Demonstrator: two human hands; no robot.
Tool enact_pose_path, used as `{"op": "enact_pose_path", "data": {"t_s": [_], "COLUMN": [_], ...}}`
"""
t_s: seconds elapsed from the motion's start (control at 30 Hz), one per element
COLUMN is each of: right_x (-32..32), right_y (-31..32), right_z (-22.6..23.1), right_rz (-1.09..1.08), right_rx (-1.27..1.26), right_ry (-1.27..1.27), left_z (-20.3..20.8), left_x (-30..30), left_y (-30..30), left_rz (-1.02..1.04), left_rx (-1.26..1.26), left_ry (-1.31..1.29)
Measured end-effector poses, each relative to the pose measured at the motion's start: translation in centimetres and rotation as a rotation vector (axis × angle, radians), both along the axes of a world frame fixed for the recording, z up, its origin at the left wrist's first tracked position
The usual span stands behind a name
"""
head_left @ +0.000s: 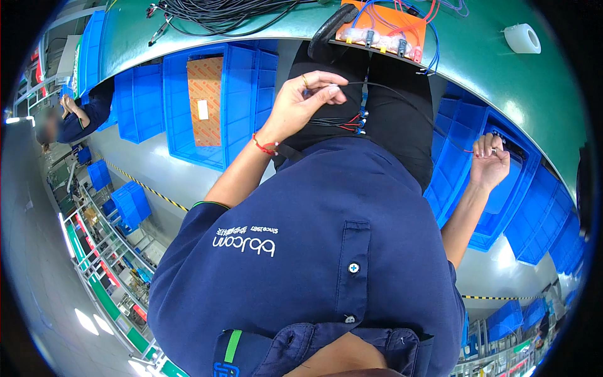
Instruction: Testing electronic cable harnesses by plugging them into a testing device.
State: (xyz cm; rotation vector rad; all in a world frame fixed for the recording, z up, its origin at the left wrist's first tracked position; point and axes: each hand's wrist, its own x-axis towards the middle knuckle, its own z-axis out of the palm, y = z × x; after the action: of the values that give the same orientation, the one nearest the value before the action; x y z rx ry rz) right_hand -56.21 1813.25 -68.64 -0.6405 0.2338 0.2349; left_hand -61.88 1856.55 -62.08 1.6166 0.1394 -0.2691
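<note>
A thin black cable [402, 95] stretches between my two hands over my lap. My left hand [306, 103] pinches it between thumb and fingertips, close to the table edge. On the right, my right hand [490, 164] is closed around the cable's other end, where a short red wire shows beside the fingers; the tip is mostly hidden. Several more black cables [326, 121] lie across my thighs, with red wires and small blue-and-silver connectors at their ends. Ahead on the table sits an orange fixture block [383, 28] holding a row of connectors with blue and red wires.
A coil of black cables [220, 14] and a white roll [522, 39] lie on the green table [141, 34]. A black curved object [328, 31] rests beside the fixture. Blue bins [242, 100] stand under the table on both sides. Another person [88, 116] sits far left.
</note>
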Motion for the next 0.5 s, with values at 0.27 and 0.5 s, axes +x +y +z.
{"op": "enact_pose_path", "data": {"t_s": [0.27,0.5], "right_x": [0.6,0.4], "right_y": [0.5,0.0], "right_z": [2.3,2.8], "right_rz": [-0.170,-0.141], "right_rx": [-0.208,-0.209], "right_ry": [0.001,-0.077], "left_z": [3.1,4.4], "left_x": [1.4,2.9], "left_y": [-4.1,-6.7], "left_rz": [0.056,-0.026], "left_rx": [0.053,-0.447], "left_ry": [-0.511,0.110]}}
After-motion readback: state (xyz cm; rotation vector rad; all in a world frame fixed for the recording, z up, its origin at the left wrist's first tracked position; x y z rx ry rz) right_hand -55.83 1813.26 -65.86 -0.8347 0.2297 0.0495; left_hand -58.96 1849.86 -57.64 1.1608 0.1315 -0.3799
